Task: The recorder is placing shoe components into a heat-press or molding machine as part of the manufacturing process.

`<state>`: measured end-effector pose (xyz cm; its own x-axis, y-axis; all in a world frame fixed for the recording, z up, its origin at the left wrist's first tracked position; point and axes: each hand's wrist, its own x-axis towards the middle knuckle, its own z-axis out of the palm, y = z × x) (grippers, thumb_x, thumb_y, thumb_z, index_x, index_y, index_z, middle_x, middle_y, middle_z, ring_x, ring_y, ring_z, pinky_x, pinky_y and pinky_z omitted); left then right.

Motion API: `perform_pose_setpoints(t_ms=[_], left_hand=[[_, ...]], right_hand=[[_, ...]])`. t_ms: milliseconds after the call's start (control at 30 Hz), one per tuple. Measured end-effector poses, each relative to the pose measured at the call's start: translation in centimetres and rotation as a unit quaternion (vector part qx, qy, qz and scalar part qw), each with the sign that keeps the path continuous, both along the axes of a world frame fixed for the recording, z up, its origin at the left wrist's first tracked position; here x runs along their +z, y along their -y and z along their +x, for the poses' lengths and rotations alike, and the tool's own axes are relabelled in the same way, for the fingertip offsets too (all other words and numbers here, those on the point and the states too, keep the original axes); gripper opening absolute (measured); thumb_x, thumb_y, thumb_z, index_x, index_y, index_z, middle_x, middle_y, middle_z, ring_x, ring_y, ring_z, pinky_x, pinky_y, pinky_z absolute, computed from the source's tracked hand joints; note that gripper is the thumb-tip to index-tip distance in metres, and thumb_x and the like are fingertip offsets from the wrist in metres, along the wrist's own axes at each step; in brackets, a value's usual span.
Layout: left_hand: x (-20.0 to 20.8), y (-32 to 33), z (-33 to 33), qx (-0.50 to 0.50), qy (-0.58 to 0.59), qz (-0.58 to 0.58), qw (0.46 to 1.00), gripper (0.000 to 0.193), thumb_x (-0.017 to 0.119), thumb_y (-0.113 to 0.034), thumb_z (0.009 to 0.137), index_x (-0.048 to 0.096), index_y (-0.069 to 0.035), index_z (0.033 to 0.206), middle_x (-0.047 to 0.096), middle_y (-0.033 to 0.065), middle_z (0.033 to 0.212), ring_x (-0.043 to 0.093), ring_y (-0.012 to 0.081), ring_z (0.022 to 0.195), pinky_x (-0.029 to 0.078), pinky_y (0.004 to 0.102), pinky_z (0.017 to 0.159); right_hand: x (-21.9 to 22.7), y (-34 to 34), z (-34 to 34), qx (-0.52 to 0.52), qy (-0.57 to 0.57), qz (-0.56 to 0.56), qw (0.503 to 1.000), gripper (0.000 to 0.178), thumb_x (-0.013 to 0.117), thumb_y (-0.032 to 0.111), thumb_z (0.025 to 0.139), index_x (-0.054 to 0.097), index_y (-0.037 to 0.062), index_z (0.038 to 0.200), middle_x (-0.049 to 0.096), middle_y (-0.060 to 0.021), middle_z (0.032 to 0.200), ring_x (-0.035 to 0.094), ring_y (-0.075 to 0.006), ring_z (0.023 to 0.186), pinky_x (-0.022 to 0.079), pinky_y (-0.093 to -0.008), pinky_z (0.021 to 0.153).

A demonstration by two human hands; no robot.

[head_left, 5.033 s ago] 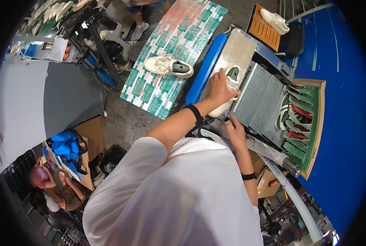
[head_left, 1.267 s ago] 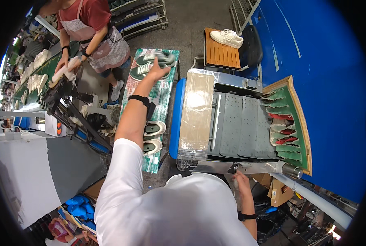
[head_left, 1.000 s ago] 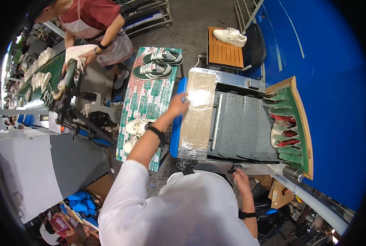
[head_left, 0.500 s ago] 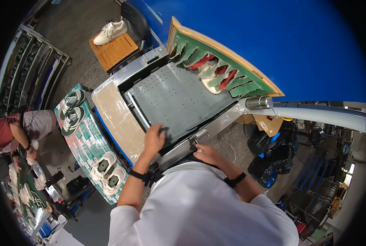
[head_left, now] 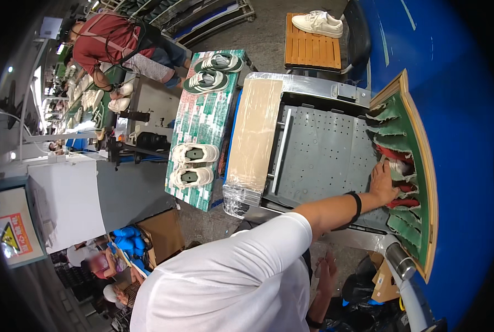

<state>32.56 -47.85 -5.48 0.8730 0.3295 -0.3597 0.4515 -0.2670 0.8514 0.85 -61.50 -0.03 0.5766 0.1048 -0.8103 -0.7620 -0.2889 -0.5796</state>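
Observation:
My left hand reaches across the machine to a curtain of green and red strips hanging in a wooden-edged opening. Its fingers curve over a pale shoe among the strips; the hand and strips hide most of that shoe. Under the strips lies a grey perforated plate with a metal bar along its near-left side. Lower down, beside my body, my right hand has its fingers stretched out and holds nothing visible.
Left of the machine, a patterned bench bears green shoes and white shoes. A white sneaker sits on a wooden stool. A metal cylinder stands by the curtain. A person in red works at upper left.
My left hand has gone from the plate's near edge to the shoe at the curtain. My right hand has left the machine's latch. The whole view has swung round with my head.

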Motion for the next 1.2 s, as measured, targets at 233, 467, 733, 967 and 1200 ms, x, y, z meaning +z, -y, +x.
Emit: perform_pose_setpoints(t_ms=[233, 467, 733, 967, 1200], left_hand=[[-3.0, -3.0, 3.5, 0.031, -0.04, 0.072, 0.996, 0.093, 0.091, -0.012, 0.065, 0.042, 0.005, 0.142, 0.044, 0.031, 0.144, 0.045, 0.0465, 0.139, 0.037, 0.0527, 0.119], [-3.3, -6.9, 1.3, -0.099, 0.078, 0.089, 0.988, 0.083, 0.091, -0.017, 0.063, 0.05, 0.004, 0.131, 0.055, 0.0296, 0.131, 0.057, 0.0468, 0.124, 0.05, 0.0491, 0.108], [-3.2, -5.6, 0.3, 0.075, 0.101, 0.104, 0.987, 0.094, 0.095, -0.018, 0.059, 0.044, -0.002, 0.137, 0.055, 0.0243, 0.127, 0.054, 0.0464, 0.125, 0.047, 0.0498, 0.108], [2.4, -16.4, -7.0, -0.029, 0.022, -0.359, 0.933, 0.075, 0.087, -0.016, 0.072, 0.055, -0.005, 0.139, 0.07, 0.0119, 0.124, 0.069, 0.0255, 0.113, 0.057, 0.0398, 0.097], [8.7, -30.7, -26.2, 0.148, 0.034, -0.282, 0.947, 0.067, 0.085, -0.008, 0.081, 0.053, -0.004, 0.139, 0.07, 0.01, 0.122, 0.07, 0.0193, 0.107, 0.058, 0.0372, 0.095]], right_hand=[[1.3, -0.1, 3.6, 0.021, -0.001, -0.022, 1.0, 0.042, 0.065, 0.025, 0.099, 0.067, -0.0067, 0.127, 0.063, -0.0046, 0.1, 0.059, -0.0158, 0.091, 0.05, -0.0319, 0.085], [1.9, 0.0, 4.2, 0.061, 0.042, 0.016, 0.997, 0.028, 0.062, 0.024, 0.099, 0.06, -0.0033, 0.102, 0.053, -0.003, 0.087, 0.05, -0.0136, 0.085, 0.046, -0.0317, 0.081], [2.1, -0.5, 3.1, 0.069, 0.044, 0.003, 0.997, 0.039, 0.061, 0.024, 0.101, 0.065, -0.0087, 0.122, 0.065, -0.0074, 0.098, 0.059, -0.0157, 0.092, 0.048, -0.0327, 0.087], [-0.1, -0.3, -0.4, 0.058, 0.018, 0.002, 0.998, 0.06, 0.061, 0.026, 0.104, 0.052, -0.0083, 0.153, 0.071, -0.0156, 0.122, 0.065, -0.0205, 0.108, 0.049, -0.0344, 0.1], [1.8, -9.3, 0.6, 0.041, 0.067, 0.057, 0.995, 0.056, 0.062, 0.027, 0.105, 0.058, -0.007, 0.149, 0.072, -0.007, 0.11, 0.063, -0.0132, 0.099, 0.047, -0.0269, 0.093]])
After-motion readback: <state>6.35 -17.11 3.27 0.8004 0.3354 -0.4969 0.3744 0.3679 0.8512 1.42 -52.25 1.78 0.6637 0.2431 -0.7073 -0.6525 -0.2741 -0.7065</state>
